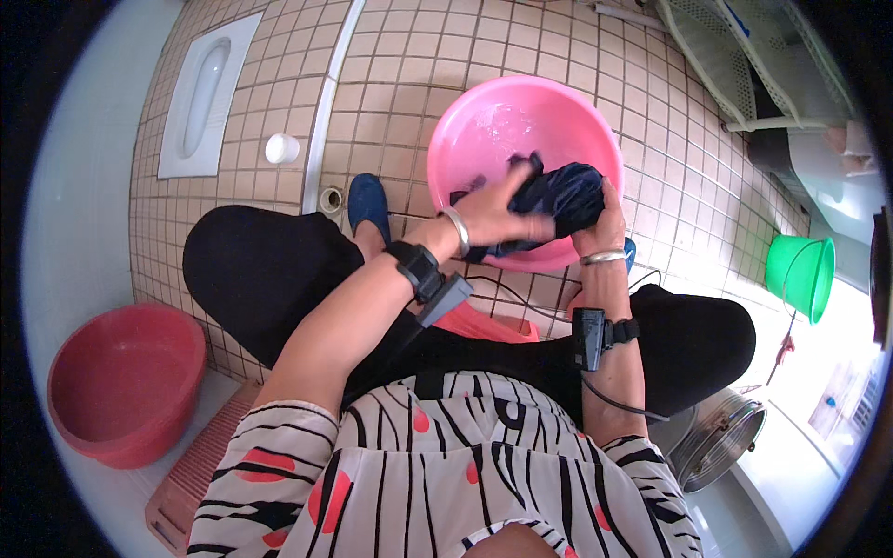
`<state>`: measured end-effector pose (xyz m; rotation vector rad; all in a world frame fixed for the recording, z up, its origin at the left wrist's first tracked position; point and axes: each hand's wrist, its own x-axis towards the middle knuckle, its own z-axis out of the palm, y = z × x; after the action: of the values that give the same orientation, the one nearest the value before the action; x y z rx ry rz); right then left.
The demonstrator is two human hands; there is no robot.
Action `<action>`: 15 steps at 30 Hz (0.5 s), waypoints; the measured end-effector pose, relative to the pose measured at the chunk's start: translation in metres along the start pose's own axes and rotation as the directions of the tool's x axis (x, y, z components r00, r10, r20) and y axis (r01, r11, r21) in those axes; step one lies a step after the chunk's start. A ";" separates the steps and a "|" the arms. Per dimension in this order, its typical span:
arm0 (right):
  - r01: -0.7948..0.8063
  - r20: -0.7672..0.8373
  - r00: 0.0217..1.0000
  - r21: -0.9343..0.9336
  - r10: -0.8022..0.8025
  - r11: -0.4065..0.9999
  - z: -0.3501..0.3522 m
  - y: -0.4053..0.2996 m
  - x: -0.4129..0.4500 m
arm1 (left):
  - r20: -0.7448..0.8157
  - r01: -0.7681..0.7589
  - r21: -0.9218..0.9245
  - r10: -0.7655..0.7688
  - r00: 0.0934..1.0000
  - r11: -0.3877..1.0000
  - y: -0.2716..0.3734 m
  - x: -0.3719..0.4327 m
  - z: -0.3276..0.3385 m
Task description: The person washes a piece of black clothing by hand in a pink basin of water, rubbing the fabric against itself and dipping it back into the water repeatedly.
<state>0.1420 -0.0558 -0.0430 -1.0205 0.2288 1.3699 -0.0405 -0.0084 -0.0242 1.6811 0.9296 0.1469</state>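
Observation:
A pink plastic basin (516,118) stands on the tiled floor before me, with some clear water showing in it. Dark navy wet cloth (568,199) is bunched up at the near side of the basin. My right hand (603,227) grips this bundle at its right end, by the basin's right rim. Over the left part of the cloth is my left hand (492,213), blurred by motion, with its thumb and fingers spread apart. Whether its palm touches the cloth I cannot tell. More dark fabric lies beneath my left hand, partly hidden.
At left are a red basin (125,383), a ribbed washboard (202,453), a squat toilet (206,97), a white container (282,148) and a floor drain (331,200). At right stand a green bucket (799,275), a metal pot (722,443) and a plastic rack (718,63). Cables hang from both wrist devices.

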 end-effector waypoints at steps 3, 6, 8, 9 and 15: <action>0.112 -0.029 0.993 -0.075 -0.114 0.991 0.005 0.008 -0.007 | 0.201 0.164 0.497 -0.297 0.934 0.852 -0.005 -0.005 0.017; 0.133 0.181 0.978 -0.159 -0.104 0.978 -0.001 0.005 -0.015 | -0.026 0.197 0.025 -0.196 0.980 0.980 -0.036 0.010 0.017; 0.379 0.405 0.895 -0.471 -0.186 0.797 -0.011 0.002 -0.010 | -0.069 0.091 -0.426 -0.133 0.989 0.900 -0.026 0.017 -0.003; 0.418 0.452 0.885 -0.669 -0.111 0.614 -0.012 0.005 -0.011 | -0.039 0.099 -0.618 -0.156 0.987 0.780 -0.018 0.015 -0.018; 0.236 0.204 0.965 -0.947 0.163 -0.217 -0.034 0.023 -0.001 | -0.038 0.019 -0.935 -0.155 0.987 0.354 -0.030 0.019 -0.043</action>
<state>0.1355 -0.0829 -0.0726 -2.1196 -1.5122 1.4548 -0.0654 0.0374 -0.0422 0.5050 0.7617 0.6064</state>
